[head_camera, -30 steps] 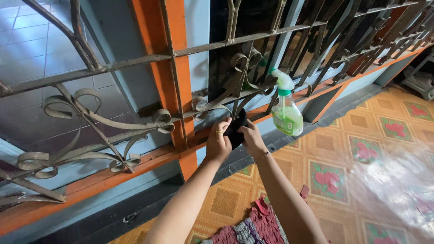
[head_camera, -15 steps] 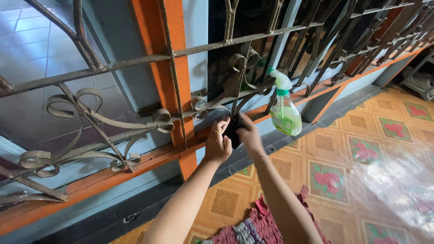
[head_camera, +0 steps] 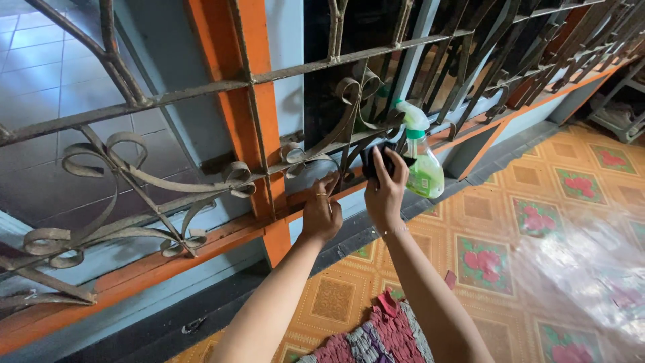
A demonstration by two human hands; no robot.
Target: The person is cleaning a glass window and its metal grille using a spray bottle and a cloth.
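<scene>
Overhead, a rusty scrolled iron window grille (head_camera: 201, 168) spans the wall, fixed across an orange frame post (head_camera: 259, 134) and dark glass. Below lies a patterned tile floor (head_camera: 484, 249) with a woven rag mat (head_camera: 383, 336) at the near edge. A green spray bottle (head_camera: 420, 158) hangs on the grille bars, just beside the right hand (head_camera: 386, 191), which grips a dark cloth (head_camera: 373, 160) pressed against the bars. The left hand (head_camera: 321, 215) closes its fingers on a curl of the grille.
</scene>
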